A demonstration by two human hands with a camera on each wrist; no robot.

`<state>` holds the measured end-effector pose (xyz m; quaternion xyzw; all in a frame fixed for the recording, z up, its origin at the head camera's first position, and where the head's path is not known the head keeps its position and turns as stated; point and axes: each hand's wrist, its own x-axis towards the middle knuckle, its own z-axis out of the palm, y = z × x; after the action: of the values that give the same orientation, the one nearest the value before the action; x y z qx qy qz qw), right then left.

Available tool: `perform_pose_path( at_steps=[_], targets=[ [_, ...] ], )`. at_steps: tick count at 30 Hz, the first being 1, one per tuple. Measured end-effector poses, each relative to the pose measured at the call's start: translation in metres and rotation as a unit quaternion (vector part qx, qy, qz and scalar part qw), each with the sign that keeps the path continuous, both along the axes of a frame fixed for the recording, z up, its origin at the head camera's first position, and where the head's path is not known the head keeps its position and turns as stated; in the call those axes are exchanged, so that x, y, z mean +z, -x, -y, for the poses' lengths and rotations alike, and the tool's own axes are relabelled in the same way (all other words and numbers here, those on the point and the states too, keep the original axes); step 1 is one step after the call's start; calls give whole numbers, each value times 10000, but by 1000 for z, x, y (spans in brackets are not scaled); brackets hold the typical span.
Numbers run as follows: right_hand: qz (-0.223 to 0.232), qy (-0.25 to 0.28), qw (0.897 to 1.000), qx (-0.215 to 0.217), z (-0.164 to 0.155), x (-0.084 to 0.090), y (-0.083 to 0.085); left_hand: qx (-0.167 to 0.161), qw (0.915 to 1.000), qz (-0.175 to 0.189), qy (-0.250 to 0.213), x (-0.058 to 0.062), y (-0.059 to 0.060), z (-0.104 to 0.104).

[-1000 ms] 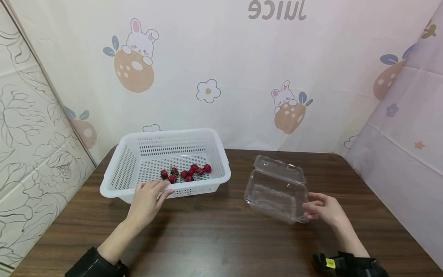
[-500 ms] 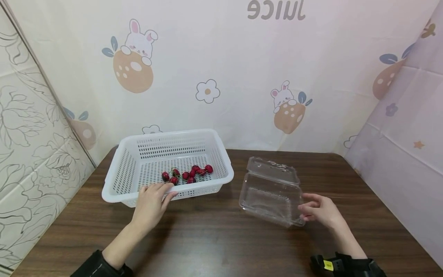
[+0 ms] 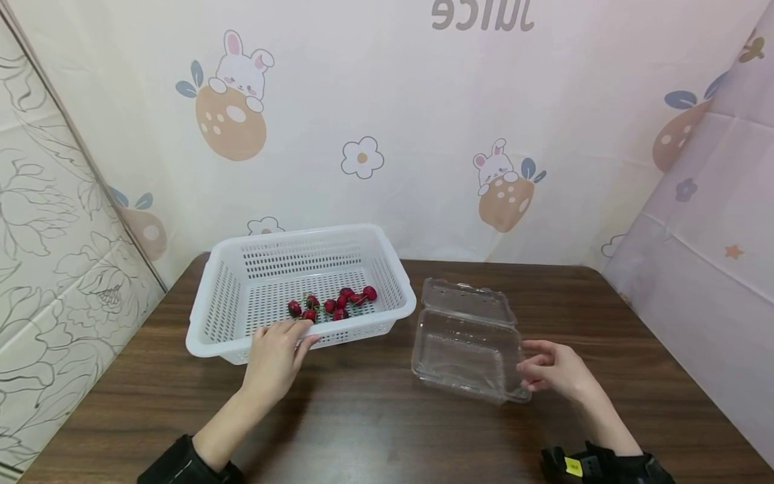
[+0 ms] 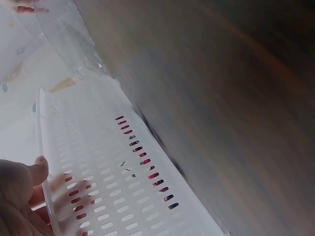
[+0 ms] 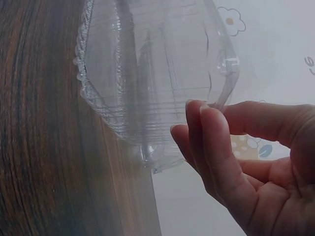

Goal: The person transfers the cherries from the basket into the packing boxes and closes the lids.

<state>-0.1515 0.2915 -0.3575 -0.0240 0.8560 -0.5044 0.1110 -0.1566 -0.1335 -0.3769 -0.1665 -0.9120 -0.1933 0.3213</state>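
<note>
Two bare hands, left hand [image 3: 275,359] and right hand [image 3: 553,370]; black sleeve [image 3: 181,464] on left forearm, black wrist strap [image 3: 605,462] with small yellow tag [image 3: 576,466] on right

Bright, even light; motion-blurred wrist views, bowed head-view edges.
</note>
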Motion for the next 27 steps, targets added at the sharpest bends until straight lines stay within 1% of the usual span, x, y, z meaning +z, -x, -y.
perform_pose_path(
  at_steps=[8, 16, 27],
  targets=[
    [120, 24, 9999, 19, 11, -4, -3, 69, 9999, 45, 79, 0, 1, -2],
    [73, -4, 9998, 189, 19, -6, -10, 170, 9997, 161, 122, 1, 2, -8],
    [-28, -125, 9997, 202, 27, -4, -20, 355, 9990, 161, 214, 2, 2, -18]
  ],
)
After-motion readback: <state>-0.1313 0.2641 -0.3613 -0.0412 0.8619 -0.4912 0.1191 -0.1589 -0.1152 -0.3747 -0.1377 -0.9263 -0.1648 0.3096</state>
